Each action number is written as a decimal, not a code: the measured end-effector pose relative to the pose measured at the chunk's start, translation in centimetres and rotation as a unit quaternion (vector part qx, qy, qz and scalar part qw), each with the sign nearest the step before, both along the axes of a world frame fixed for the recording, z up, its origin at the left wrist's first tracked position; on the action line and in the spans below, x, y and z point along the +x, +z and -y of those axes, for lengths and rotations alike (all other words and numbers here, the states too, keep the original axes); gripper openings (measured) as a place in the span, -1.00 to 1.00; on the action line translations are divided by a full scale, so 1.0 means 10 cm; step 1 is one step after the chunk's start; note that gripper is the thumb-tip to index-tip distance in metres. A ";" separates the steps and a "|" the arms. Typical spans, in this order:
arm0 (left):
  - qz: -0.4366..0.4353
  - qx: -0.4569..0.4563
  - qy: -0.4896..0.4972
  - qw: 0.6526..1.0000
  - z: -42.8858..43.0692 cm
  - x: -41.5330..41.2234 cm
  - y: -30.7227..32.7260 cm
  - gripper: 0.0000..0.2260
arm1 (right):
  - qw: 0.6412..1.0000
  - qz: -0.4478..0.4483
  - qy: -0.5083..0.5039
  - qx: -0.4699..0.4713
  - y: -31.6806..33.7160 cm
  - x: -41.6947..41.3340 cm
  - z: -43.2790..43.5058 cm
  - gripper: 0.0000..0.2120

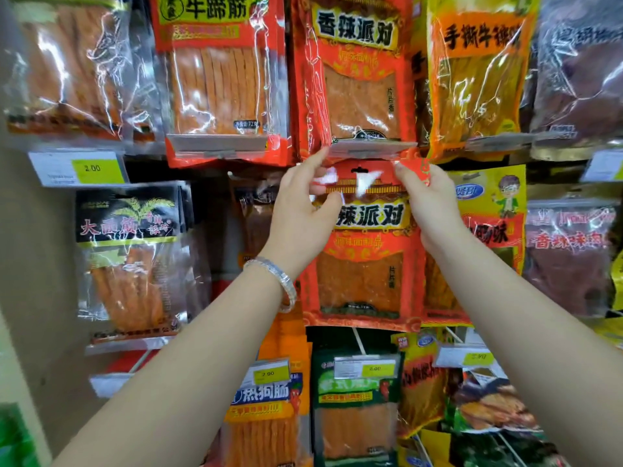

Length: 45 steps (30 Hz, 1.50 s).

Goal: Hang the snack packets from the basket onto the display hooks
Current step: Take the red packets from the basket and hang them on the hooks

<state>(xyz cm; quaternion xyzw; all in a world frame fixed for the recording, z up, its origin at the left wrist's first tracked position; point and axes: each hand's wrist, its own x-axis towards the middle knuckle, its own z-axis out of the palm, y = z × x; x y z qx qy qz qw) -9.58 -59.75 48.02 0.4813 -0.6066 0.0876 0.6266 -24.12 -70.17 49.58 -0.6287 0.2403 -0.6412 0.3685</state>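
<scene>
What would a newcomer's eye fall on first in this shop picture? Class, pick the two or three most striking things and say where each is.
First, the centre: the left hand and right hand pinch the top corners of a red packet, held just under a matching packet in the top row. Next, the silver bracelet on the left wrist, and the yellow price tag at far left.

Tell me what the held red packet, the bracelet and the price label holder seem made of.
The red packet: thin glossy plastic film, given its glare streaks, crinkles and clear window. The bracelet: probably polished silvery metal, segmented and shiny; blur leaves beads possible. The price label holder: likely clear rigid plastic over paper, from its flat sheen.
</scene>
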 end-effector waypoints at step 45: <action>0.168 0.297 0.097 0.935 0.23 0.52 -1.22 -0.60 | 0.913 -0.402 -0.058 -0.044 -1.19 0.38 0.00 -0.76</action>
